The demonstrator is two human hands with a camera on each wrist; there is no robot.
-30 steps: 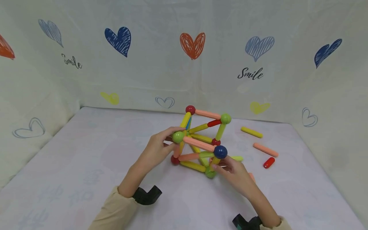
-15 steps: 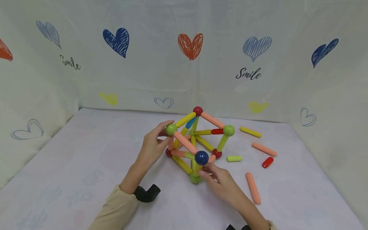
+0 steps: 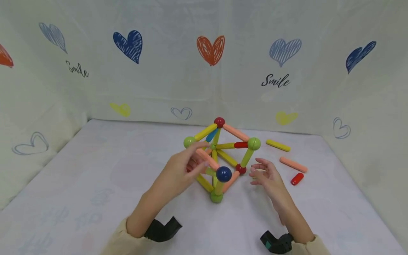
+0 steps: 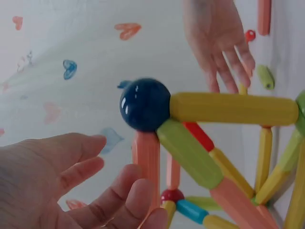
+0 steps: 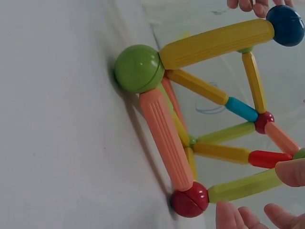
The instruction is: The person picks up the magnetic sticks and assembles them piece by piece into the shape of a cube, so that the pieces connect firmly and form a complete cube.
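Note:
A frame of magnetic rods and balls [image 3: 225, 146] stands on the table, with a blue ball [image 3: 224, 174] on top of a yellow rod [image 3: 219, 188] at its near corner. My left hand [image 3: 178, 171], fingers spread and loosely bent, is beside the pink rod [image 3: 207, 158] that runs to the blue ball; in the left wrist view its fingertips overlap that rod. To the frame's right, my right hand [image 3: 271, 180] has its fingers apart and holds nothing. It is nearest the red ball [image 5: 189, 199] and the light green rod [image 5: 245, 186].
Loose on the right of the table lie a yellow rod [image 3: 278, 145], a pink rod [image 3: 293, 164] and a short red rod [image 3: 297, 179]. A short green rod [image 4: 265, 77] lies near my right hand. A heart-printed cloth [image 3: 242, 92] stands behind the table.
The frame swung left and toward me, then stayed put. My right hand let go of the near yellow rod and moved right. My left hand left the green corner ball and moved toward the blue one.

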